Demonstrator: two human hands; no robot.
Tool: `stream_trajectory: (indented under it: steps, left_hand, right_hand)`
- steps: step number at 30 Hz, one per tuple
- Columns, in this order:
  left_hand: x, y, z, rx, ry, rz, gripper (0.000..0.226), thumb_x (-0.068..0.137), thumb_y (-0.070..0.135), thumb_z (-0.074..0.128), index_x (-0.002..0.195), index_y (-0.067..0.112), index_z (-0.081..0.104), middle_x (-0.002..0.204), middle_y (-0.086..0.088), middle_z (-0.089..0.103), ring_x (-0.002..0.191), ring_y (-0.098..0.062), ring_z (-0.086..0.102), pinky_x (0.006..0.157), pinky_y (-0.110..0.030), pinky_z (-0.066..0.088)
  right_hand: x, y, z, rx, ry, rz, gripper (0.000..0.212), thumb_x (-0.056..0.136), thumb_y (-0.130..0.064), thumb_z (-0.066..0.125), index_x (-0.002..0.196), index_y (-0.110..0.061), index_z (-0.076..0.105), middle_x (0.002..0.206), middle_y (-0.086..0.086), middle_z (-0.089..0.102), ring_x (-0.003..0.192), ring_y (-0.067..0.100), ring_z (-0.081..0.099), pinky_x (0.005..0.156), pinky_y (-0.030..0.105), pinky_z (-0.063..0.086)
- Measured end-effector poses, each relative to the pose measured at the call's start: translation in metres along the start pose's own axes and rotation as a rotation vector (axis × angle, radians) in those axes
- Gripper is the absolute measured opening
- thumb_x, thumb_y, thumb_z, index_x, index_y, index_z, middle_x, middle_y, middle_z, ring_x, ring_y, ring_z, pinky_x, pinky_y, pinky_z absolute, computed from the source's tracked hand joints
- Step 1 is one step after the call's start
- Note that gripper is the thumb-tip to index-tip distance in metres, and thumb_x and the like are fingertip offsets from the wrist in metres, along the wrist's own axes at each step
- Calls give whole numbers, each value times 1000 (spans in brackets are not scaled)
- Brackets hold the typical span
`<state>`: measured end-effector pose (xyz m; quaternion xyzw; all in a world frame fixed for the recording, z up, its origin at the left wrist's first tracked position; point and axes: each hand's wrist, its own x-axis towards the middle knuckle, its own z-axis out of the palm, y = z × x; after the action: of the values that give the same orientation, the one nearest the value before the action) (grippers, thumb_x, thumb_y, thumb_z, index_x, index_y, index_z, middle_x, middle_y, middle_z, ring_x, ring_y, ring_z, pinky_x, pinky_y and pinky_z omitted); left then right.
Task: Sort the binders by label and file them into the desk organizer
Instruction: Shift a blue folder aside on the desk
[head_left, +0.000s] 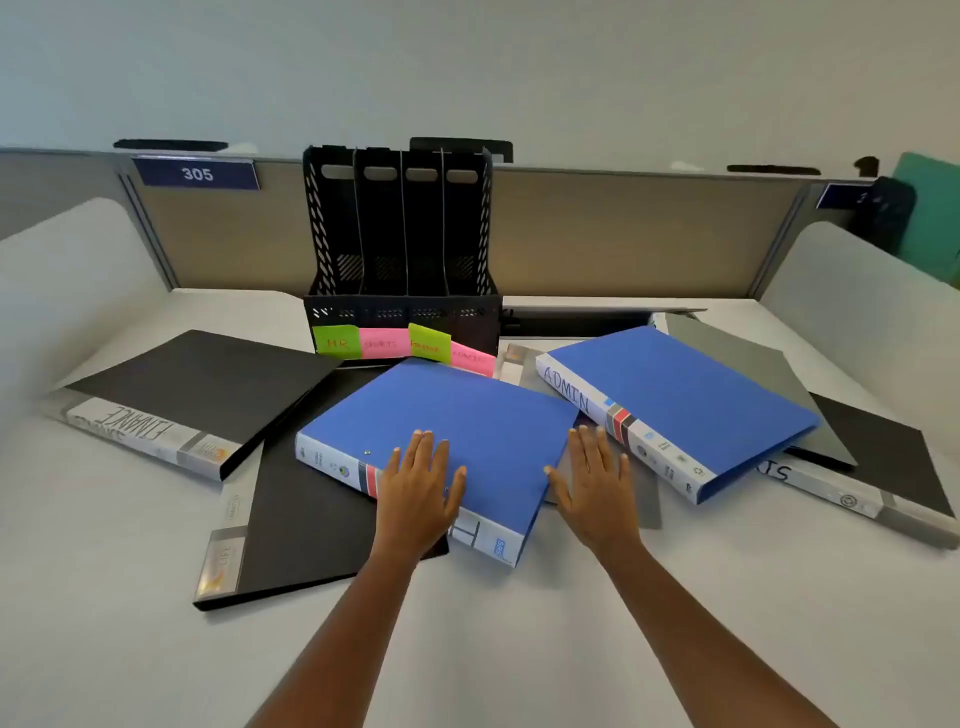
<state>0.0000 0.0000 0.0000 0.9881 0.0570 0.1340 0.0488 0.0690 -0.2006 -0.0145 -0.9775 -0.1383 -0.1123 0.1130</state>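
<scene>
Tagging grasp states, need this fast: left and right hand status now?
Left hand: open, fingers straight, lying flat on the near blue binder.
Right hand: open, fingers straight, just beside that binder's right edge, holding nothing.

Beige partition panel (623, 234), white desk (519, 649) set before it, blue 305 plate (196, 173) fixed upper left, teal object (930, 208) at right end.

Organizer (400, 249) at back centre of desk (519, 649), notes (384, 343) stuck on its front. Just before it, middle binder (457, 421), lying partly on front-left binder (291, 530). To the left, FINANCE binder (171, 410). To the right, ADMIN binder (675, 395) on a folder (748, 364), itself overlapping far-right binder (883, 467).
</scene>
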Motion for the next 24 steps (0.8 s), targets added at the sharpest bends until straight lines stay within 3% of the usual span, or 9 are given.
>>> stream_trajectory:
  steps: [3, 8, 12, 16, 19, 21, 24]
  left_hand:
    - [-13, -4, 13, -52, 17, -3, 75, 97, 45, 3, 101, 11, 69, 104, -12, 72, 98, -30, 69, 77, -40, 56]
    - [-27, -7, 23, -78, -4, -32, 56, 97, 46, 3, 118, 16, 46, 118, -12, 67, 109, -31, 64, 90, -46, 51]
    - [-29, -8, 29, -82, -46, -71, 61, 97, 47, 4, 123, 14, 48, 124, -14, 63, 114, -33, 61, 93, -50, 48]
    - [-31, -10, 35, -94, -18, -59, 60, 97, 48, 3, 128, 15, 42, 129, -13, 60, 120, -32, 57, 97, -49, 46]
    - [-37, -14, 41, -103, 0, -41, 59, 97, 48, 5, 133, 15, 38, 136, -13, 54, 132, -29, 40, 114, -41, 25]
    - [-42, -16, 42, -115, -10, -26, 57, 97, 47, 8, 136, 16, 35, 140, -12, 50, 135, -25, 28, 115, -36, 8]
    - [-44, -18, 40, -138, -43, -16, 56, 97, 47, 10, 138, 16, 33, 141, -12, 48, 135, -24, 26, 115, -36, 4]
  right_hand:
    - [-14, 4, 13, 47, -30, 42, 82, 93, -57, 3, 121, -3, 57, 124, 17, 61, 117, 37, 56, 85, 55, 48]
    - [-36, 9, 29, 38, -102, 114, 92, 88, -63, -5, 123, -4, 56, 127, 16, 59, 123, 36, 52, 90, 55, 46]
    - [-51, 12, 38, 60, -113, 132, 110, 74, -71, -22, 135, -7, 44, 143, 13, 44, 137, 32, 34, 107, 51, 31]
    - [-55, 9, 38, 77, -106, 170, 107, 77, -69, -19, 134, -6, 47, 140, 15, 47, 134, 34, 38, 107, 51, 31]
    - [-57, 6, 38, 72, -98, 204, 102, 81, -67, -15, 131, -6, 50, 137, 17, 49, 131, 37, 42, 104, 53, 34]
    - [-59, 2, 37, 71, -91, 217, 102, 81, -66, -16, 132, -7, 49, 139, 17, 48, 132, 37, 41, 105, 52, 32]
    - [-62, -2, 37, 80, -71, 233, 99, 84, -65, -13, 130, -6, 51, 136, 19, 50, 129, 38, 44, 103, 53, 35]
